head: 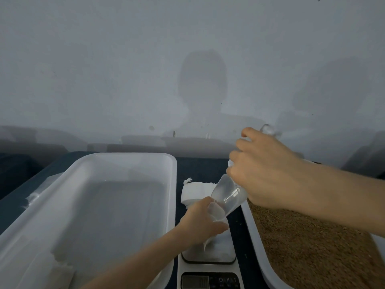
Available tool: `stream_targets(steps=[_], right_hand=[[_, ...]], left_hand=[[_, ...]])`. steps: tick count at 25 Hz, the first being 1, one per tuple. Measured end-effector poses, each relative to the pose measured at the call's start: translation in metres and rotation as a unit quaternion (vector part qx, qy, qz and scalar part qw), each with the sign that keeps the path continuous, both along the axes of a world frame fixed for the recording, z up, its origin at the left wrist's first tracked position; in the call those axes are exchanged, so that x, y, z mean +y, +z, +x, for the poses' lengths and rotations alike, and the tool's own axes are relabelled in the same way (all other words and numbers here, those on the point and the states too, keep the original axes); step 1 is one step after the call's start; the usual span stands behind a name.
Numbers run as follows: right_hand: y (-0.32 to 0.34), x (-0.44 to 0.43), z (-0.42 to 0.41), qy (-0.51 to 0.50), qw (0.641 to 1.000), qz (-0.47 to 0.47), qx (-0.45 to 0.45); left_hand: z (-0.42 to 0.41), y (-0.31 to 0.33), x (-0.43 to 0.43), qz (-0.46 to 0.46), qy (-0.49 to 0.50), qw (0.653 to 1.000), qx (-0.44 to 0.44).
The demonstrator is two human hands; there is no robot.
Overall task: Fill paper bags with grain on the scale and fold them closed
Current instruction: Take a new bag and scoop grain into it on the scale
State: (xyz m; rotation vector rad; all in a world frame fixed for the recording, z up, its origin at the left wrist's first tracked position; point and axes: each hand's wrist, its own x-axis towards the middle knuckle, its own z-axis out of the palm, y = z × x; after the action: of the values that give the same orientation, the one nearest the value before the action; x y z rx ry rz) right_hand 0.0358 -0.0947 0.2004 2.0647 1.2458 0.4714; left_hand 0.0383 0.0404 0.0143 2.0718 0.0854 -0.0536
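Note:
A white paper bag (216, 239) stands on the platform of a small kitchen scale (208, 268) between two trays. My left hand (200, 222) grips the bag at its mouth and holds it upright. My right hand (266, 170) holds a clear plastic scoop (227, 197), tilted mouth-down into the bag's opening. The scoop looks nearly empty. Brown grain (308, 243) fills the white tray (253, 228) on the right, under my right forearm.
A large white tray (125, 161) on the left is mostly bare, with a few flat white bags (60, 265) at its near end. A stack of white paper bags (193, 192) lies behind the scale. A pale wall rises just beyond the dark table.

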Motion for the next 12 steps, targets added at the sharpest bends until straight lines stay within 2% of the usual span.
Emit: stream_targets(steps=[3, 6, 7, 9, 12], right_hand=[[-0.006, -0.014, 0.000, -0.018, 1.000, 0.013, -0.013], [-0.003, -0.051, 0.023, -0.076, 0.986, 0.151, 0.004], [-0.007, -0.068, 0.032, -0.105, 0.968, 0.229, 0.015], [-0.028, -0.102, 0.051, -0.183, 0.901, 0.389, 0.054], [-0.091, -0.127, 0.075, -0.317, 0.799, 0.489, 0.151]], left_hand=[[0.000, -0.002, 0.001, -0.006, -0.009, 1.000, -0.007], [-0.001, -0.003, 0.005, -0.016, -0.009, 1.000, -0.013], [0.000, -0.003, 0.006, -0.018, -0.009, 1.000, -0.013], [-0.001, -0.003, 0.007, -0.019, -0.012, 1.000, -0.009], [-0.001, -0.003, 0.005, -0.012, -0.019, 1.000, -0.004]])
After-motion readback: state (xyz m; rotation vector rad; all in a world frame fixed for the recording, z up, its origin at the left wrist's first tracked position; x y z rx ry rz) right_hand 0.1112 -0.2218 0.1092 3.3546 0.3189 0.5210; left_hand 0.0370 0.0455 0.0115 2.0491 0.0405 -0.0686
